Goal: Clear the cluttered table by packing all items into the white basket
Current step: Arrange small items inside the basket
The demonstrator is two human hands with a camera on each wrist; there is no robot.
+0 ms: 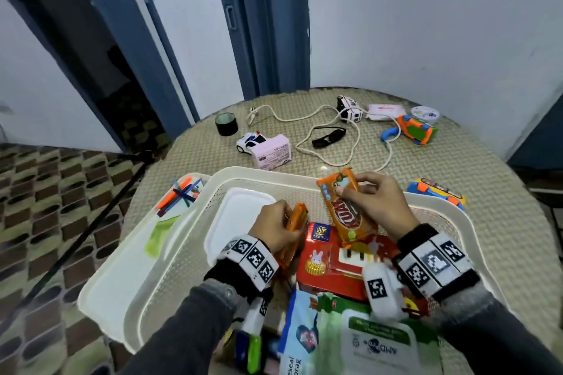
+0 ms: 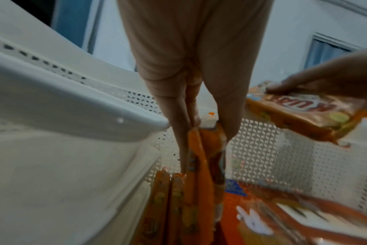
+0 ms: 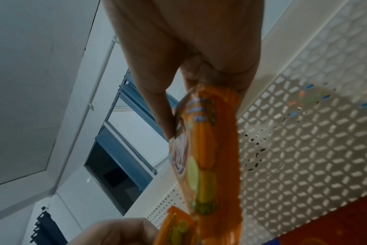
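A person packs a cluttered round table [image 1: 457, 161] into the white basket [image 1: 170, 253], the job roughly half done by the look of it. Nearest the camera, at the basket's near end, lie a green-and-white pouch [image 1: 377, 341] and a blue-and-white packet [image 1: 300, 335]; beyond them a red biscuit box [image 1: 332, 265] rests on the basket floor beside a white lidded container [image 1: 237, 222]. Above that box both hands work inside the basket. The left hand [image 1: 274, 225] pinches a bundle of orange snack packets [image 2: 199, 165] stood on edge next to the container, fingers curled around their top. The right hand [image 1: 376, 201] grips another orange wafer packet [image 1: 344, 207] near its upper end, holding it tilted over the red box, its lower end close to or touching the box; it has not been let go.

Outside the basket's left wall sits a shallow tray of coloured pens [image 1: 179, 195], and off its right corner a blue-and-yellow toy [image 1: 435, 190]. Farther from the basket, items yet to be packed: a pink box [image 1: 274, 152] touching a toy police car [image 1: 251, 141], a black tape roll [image 1: 226, 124], sunglasses [image 1: 329, 137], a white cord [image 1: 304, 114], a black-and-white toy van [image 1: 350, 109], a pink pack [image 1: 385, 111], an orange-and-green toy [image 1: 416, 129] and a round white dish [image 1: 425, 114].
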